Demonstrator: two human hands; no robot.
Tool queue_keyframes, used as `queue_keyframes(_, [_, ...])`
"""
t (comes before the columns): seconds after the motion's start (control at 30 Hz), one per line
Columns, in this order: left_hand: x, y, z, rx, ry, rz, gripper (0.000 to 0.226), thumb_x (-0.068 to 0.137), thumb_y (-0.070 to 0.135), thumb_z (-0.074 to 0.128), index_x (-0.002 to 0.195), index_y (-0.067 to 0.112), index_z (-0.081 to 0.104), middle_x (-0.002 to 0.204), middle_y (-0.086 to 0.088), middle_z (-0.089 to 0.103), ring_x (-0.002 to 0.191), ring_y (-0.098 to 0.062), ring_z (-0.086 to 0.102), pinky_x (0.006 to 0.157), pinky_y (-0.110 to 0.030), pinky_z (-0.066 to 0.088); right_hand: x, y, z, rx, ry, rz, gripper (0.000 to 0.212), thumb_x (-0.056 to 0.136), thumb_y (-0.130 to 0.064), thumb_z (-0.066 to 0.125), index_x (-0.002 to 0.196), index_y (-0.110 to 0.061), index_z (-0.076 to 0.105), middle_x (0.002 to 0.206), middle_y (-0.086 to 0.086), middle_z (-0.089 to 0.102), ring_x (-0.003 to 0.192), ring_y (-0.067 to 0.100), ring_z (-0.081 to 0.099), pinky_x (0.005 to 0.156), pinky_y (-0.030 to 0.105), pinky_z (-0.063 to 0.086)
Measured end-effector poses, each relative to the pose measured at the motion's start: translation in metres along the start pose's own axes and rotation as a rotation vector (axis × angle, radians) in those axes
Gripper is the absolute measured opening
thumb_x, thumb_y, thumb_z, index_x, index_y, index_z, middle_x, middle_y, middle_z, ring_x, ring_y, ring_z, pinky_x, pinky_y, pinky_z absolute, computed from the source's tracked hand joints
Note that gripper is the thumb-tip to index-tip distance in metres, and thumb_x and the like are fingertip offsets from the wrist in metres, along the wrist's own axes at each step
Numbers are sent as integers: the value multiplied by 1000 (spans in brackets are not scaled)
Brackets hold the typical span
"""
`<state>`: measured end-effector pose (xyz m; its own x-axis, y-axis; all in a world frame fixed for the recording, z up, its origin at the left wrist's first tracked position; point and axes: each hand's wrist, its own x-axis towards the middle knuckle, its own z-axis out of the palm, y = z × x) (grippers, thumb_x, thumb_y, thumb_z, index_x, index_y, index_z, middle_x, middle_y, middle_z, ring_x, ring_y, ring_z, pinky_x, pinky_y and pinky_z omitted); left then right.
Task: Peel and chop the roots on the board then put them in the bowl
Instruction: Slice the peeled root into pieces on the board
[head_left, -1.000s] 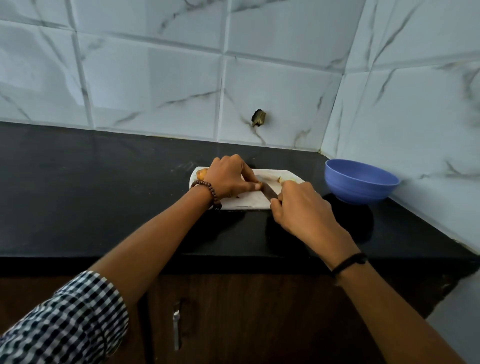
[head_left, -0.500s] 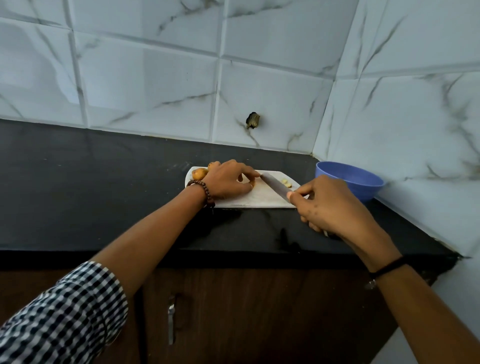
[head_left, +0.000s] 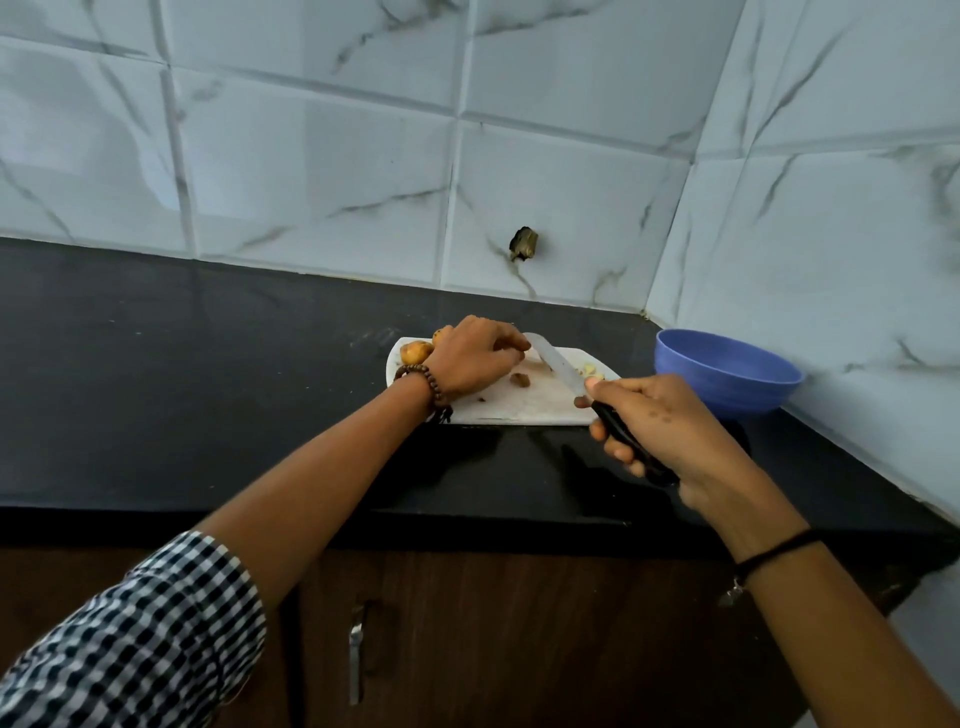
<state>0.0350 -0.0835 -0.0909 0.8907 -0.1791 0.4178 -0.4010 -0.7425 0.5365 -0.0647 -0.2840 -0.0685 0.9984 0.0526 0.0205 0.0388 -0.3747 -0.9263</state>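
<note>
Left of the curled left fingers, hold unclear, lie roots; right fingers grip the knife.

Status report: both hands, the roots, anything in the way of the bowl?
Left hand curled on board by knife, contents hidden. Right hand grips knife handle. Two whole roots at board's far-left end, few cut pieces. Nothing between board and bowl.

Black counter bears white board, blue bowl.
</note>
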Motion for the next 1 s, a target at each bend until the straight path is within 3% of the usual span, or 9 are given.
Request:
queue_keyframes(0.13, [0,5,-4,-437,-6,-76,29,98,7,43,116,11,65,110,-1,70,102,-13,65,81,-22,52,5,-4,2,190,-48,69,31,100,-31,55,101,-5,72,66,5,61,42,9,44,35,19,34])
queue_keyframes(0.2, [-1,9,-4,-638,-51,-123,28,102,8,40,122,1,59,114,-11,67,100,-19,68,72,-24,56,7,-5,4,247,-76,78,32,100,-30,55,103,-3,72,66,5,60,43,8,43,34,18,33])
queue_keyframes(0.3, [-3,12,-4,-871,-107,-143,28,101,9,46,122,-7,55,114,-19,66,101,-26,69,74,-31,59,11,-3,6,275,-93,94,33,100,-31,54,104,-3,72,67,5,60,44,8,43,35,18,33])
queue_keyframes(0.4, [-4,11,-8,-932,-98,-142,28,95,6,58,122,-2,57,110,-16,70,95,-19,72,75,-24,57,13,-2,6,274,-91,102,33,100,-32,54,103,-5,73,67,5,61,44,8,43,35,18,33])
queue_keyframes(0.63, [-2,-1,-6,-717,-69,-122,26,89,11,68,114,2,68,103,-14,73,94,-19,71,80,-27,57,14,1,8,197,47,54,29,99,-31,56,98,-7,73,67,5,63,43,9,46,37,20,36])
queue_keyframes(0.77, [-1,-7,-3,-491,-28,-103,19,82,20,76,101,20,75,96,4,76,98,-10,69,96,-30,51,12,4,7,140,67,25,28,100,-33,56,97,-10,72,68,6,64,46,10,49,40,21,39])
queue_keyframes(0.83, [-3,-4,-2,-436,-56,-100,21,81,21,77,102,20,75,93,6,76,92,-2,69,92,-18,48,13,6,8,130,74,11,28,100,-33,55,97,-10,72,67,7,64,47,11,49,40,22,39])
queue_keyframes(0.9, [-6,1,0,-321,-57,-82,21,82,24,76,103,19,76,91,9,75,83,7,66,75,-1,43,14,9,8,117,85,-18,28,100,-32,55,96,-9,72,66,7,63,47,12,49,40,23,39])
queue_keyframes(1.0, [-8,5,2,-141,4,-40,19,81,32,76,99,24,77,92,13,74,83,7,62,67,9,33,16,11,9,42,118,-72,29,101,-32,54,95,-9,70,63,6,64,46,12,50,39,22,39])
